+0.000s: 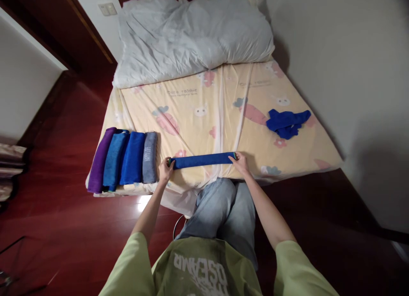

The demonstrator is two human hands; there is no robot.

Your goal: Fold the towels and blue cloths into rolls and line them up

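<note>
A blue towel (pixel 203 159), folded into a long narrow strip, lies across the front of the bed, with a green edge showing at each end. My left hand (pixel 166 169) pinches its left end, and my right hand (pixel 240 162) grips the right end between thumb and fingers. Just left of my left hand is a row of folded towels: a grey towel (pixel 150 157) with white lettering, a bright blue towel (pixel 132 159), a teal-blue towel (pixel 114 162) and a purple towel (pixel 101 162). Off to the right, a crumpled blue cloth (pixel 286 123) rests on the sheet.
The bed has a yellow sheet (pixel 191 113) printed with carrots and rabbits, wrinkled under a clear-looking cover. A bulky pale quilt (pixel 194 36) fills the far end. White walls (pixel 345 53) stand to the right, and dark red floor (pixel 57 159) surrounds the bed.
</note>
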